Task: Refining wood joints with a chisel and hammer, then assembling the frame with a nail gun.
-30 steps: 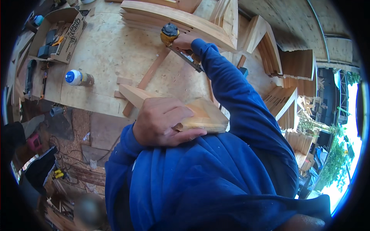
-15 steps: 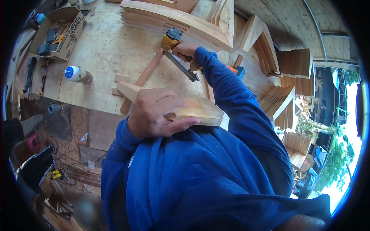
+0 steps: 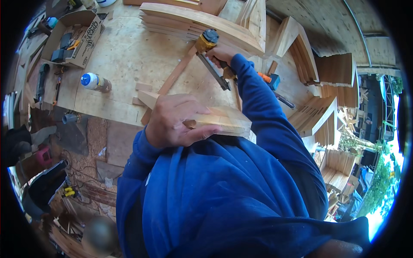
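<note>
The left grip (image 3: 171,121) clasps a wooden piece (image 3: 230,123), which may slip if pressure loosens. The right grip (image 3: 222,55) holds a nailer (image 3: 213,71); careless swinging could strike stacked boards (image 3: 200,22) beyond it.

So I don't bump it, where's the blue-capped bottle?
In the head view, the blue-capped bottle is on the table at left, between the cardboard box and the left hand.

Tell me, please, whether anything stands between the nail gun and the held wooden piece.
Nothing visible does: only tabletop shows between the nail gun in the right hand and the wooden piece in the left hand.
</note>
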Tool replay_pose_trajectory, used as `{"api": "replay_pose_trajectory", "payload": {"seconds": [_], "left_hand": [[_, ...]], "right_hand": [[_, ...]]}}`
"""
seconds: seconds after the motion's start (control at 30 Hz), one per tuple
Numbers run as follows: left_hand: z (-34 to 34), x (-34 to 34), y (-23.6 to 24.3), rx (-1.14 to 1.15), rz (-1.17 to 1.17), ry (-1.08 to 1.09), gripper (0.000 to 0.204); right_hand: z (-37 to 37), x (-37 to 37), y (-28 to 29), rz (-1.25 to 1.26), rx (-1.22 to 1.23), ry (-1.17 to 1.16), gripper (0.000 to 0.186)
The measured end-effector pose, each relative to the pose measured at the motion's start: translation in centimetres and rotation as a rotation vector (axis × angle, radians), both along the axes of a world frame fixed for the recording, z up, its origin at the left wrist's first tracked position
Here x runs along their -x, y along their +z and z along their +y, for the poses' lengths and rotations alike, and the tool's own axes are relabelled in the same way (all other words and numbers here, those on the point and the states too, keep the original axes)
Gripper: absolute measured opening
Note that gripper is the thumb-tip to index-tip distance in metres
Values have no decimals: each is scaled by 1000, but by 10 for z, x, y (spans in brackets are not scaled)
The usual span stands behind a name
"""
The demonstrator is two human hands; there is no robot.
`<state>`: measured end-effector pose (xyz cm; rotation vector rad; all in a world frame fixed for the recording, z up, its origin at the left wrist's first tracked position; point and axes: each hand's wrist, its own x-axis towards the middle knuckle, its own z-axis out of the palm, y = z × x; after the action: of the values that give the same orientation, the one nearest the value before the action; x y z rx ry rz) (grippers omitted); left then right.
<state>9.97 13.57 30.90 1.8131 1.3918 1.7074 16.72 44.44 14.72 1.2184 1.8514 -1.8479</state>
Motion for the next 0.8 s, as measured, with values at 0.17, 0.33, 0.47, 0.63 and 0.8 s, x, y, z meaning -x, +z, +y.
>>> {"api": "replay_pose_trajectory", "payload": {"seconds": [0.17,0.33,0.47,0.63,0.8], "left_hand": [[-2,0,1,3,25,-13,34],[6,8,0,-15,49,-46,36],[12,10,8,112,54,-44,38],[27,17,8,105,73,-44,39],[23,16,2,154,6,25,56]], "right_hand": [[-13,-115,-2,-68,-183,-18,10],[-50,-250,-18,-44,-750,-196,30],[-74,-318,-22,-442,-783,-232,44],[-93,-349,-3,-359,-740,-176,57],[-100,-369,-47,-421,-812,-62,58]]}}
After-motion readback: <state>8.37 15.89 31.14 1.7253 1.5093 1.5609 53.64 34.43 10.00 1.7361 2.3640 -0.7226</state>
